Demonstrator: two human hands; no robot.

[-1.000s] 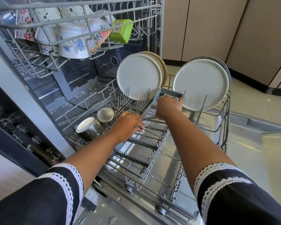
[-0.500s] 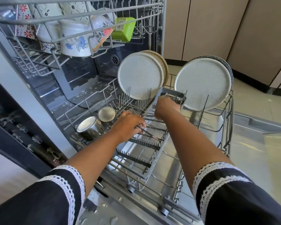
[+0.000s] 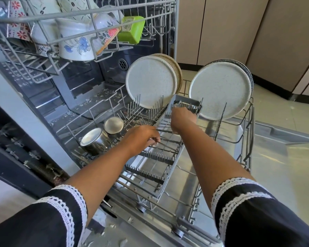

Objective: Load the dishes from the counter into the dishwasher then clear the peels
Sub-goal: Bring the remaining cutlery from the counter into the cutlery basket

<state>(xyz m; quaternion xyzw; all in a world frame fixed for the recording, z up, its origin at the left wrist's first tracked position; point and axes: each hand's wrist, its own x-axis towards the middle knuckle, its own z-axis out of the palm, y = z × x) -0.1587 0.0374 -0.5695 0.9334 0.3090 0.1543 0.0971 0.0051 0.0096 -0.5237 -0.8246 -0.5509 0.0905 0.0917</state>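
Head view, looking down into an open dishwasher with both racks pulled out. Landmark: the grey cutlery tray [image 3: 155, 155] lying across the lower rack [image 3: 246, 139]. Over the tray's near-left part, the left hand [image 3: 141, 138] has its fingers curled round thin metal cutlery [image 3: 165, 146] resting on the tray's slots. At the tray's far end, the right hand [image 3: 183, 118] is curled over the comb-like dividers; whether it grips anything cannot be told. Behind the tray stand two pale speckled plates [image 3: 151, 82], one to each side. Left of the tray sit two steel cups [image 3: 103, 134]. Above and left of it, the upper rack [image 3: 64, 38] holds flowered mugs and a green box. Loading is under way, seemingly the cutlery stage. Next, the pieces likely need seating between the dividers before letting go. Counter and peels are out of sight.
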